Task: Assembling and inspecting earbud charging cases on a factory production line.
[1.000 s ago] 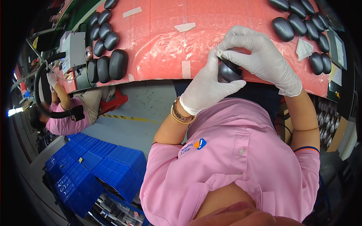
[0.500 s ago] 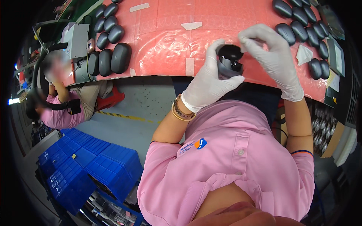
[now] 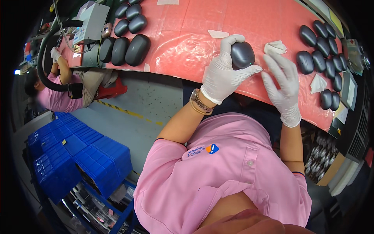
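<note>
My gloved left hand (image 3: 228,74) is closed round a dark grey, rounded earbud charging case (image 3: 242,55), lid down, above the front part of the red-covered table. To the right of it my gloved right hand (image 3: 282,84) is open, fingers stretched and thumb apart. No object shows between those fingers. A crumpled white cloth (image 3: 275,47) lies just beyond its fingertips; whether they touch it I cannot tell. Another white cloth (image 3: 318,84) sits farther right, beside several similar cases (image 3: 306,62).
The red plastic-covered table (image 3: 183,43) has tape strips on it. More cases (image 3: 137,50) stand in rows at the left, near a grey box-shaped device (image 3: 91,22). A co-worker (image 3: 64,85) sits at the far left. Blue crates (image 3: 103,162) are stacked below on the left.
The case, standing open before with a glossy black inside, is now closed in my left hand. My right hand has moved down from beside it and its fingers have spread. The view has shifted.
</note>
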`<action>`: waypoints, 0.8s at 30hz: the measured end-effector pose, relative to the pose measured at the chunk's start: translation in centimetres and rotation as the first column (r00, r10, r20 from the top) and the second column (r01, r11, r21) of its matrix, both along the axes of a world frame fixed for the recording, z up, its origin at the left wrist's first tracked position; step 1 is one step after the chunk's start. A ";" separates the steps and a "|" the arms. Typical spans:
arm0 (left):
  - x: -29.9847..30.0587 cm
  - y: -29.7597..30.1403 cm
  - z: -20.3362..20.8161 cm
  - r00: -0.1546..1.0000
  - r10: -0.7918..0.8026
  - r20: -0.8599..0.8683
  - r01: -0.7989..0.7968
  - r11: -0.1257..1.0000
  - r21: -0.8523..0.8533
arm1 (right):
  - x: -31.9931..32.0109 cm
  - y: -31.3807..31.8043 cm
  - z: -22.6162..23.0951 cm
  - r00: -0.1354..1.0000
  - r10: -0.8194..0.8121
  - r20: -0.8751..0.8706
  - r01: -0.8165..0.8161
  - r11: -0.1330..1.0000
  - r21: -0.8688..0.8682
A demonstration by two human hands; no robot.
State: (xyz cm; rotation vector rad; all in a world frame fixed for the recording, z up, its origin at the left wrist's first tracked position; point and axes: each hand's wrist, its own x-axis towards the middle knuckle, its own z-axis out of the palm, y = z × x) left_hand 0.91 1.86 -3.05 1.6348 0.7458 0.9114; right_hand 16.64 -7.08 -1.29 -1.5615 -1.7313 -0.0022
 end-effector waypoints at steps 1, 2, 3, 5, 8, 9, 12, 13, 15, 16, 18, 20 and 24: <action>0.1 -0.2 0.1 0.995 0.046 -0.085 -0.041 0.997 0.062 | 0.0 0.0 0.0 0.995 0.057 0.087 -0.050 0.996 -0.073; 0.2 -0.3 0.2 0.981 0.097 -0.166 -0.076 0.989 0.127 | 0.1 0.3 -0.2 0.989 0.117 0.094 -0.109 0.991 -0.079; 0.2 -0.3 0.0 0.982 0.094 -0.167 -0.073 0.989 0.127 | 0.2 0.3 -0.2 0.989 0.114 0.093 -0.107 0.991 -0.079; 0.4 -0.4 -0.3 0.980 0.122 -0.157 -0.096 0.981 0.167 | 0.3 0.3 -0.1 0.987 0.145 0.073 -0.136 0.984 -0.111; 0.2 -0.5 0.2 0.981 0.057 -0.186 -0.038 0.994 0.102 | 0.5 0.1 -0.1 0.989 0.141 0.051 -0.135 0.986 -0.100; 0.2 -0.6 0.1 0.981 0.053 -0.187 -0.034 0.994 0.103 | 0.5 0.1 -0.1 0.989 0.137 0.051 -0.131 0.986 -0.099; 0.2 -0.7 -0.2 0.996 0.004 -0.092 -0.006 1.000 -0.013 | 0.5 -0.1 0.0 0.991 0.130 0.005 -0.129 0.985 -0.110; 0.1 -0.7 -0.3 0.996 -0.009 -0.093 0.006 1.000 -0.027 | 0.5 -0.2 0.0 0.989 0.145 -0.011 -0.145 0.983 -0.112; 0.1 -0.7 -0.2 0.995 -0.026 -0.093 0.023 0.999 -0.040 | 0.4 -0.2 0.1 0.988 0.155 -0.026 -0.157 0.981 -0.111; 0.2 -0.8 -0.1 0.995 -0.022 -0.097 0.019 0.999 -0.034 | 0.4 -0.2 0.1 0.988 0.154 -0.026 -0.156 0.981 -0.113; 0.2 -0.9 0.1 0.995 -0.021 -0.101 0.018 0.999 -0.028 | 0.5 -0.3 0.0 0.988 0.149 -0.026 -0.151 0.982 -0.114; 0.2 -1.0 0.6 0.995 -0.017 -0.099 0.010 0.997 -0.073 | 0.5 -0.3 0.0 0.987 0.157 -0.034 -0.160 0.981 -0.114; 0.1 -0.9 0.5 0.995 -0.023 -0.100 0.013 0.994 -0.106 | 0.5 -0.4 0.0 0.987 0.154 -0.039 -0.157 0.983 -0.098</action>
